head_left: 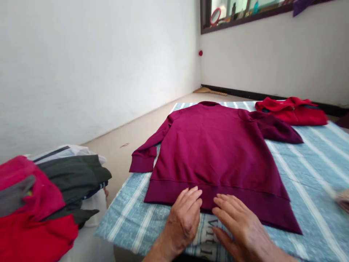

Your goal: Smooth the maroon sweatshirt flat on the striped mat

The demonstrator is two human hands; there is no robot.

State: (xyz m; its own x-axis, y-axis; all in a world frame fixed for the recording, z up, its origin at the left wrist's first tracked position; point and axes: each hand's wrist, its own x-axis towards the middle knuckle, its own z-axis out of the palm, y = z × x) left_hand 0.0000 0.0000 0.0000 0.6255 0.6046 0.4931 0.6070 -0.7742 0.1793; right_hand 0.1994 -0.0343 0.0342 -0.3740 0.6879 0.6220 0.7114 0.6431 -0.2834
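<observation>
A maroon sweatshirt lies spread flat and face down on a blue-and-white striped bedsheet, its sleeves out to both sides. My left hand rests palm down on the ribbed hem, fingers on the fabric and gripping nothing. My right hand lies flat beside it, its fingertips touching the same hem. Below the hem, between my hands, the sheet shows some dark printed lettering.
A red garment lies crumpled on the far end of the sheet. At the left stands a pile of folded red, dark grey and white clothes. A blurred tan thing sits at the right edge. Walls and a window surround a beige floor.
</observation>
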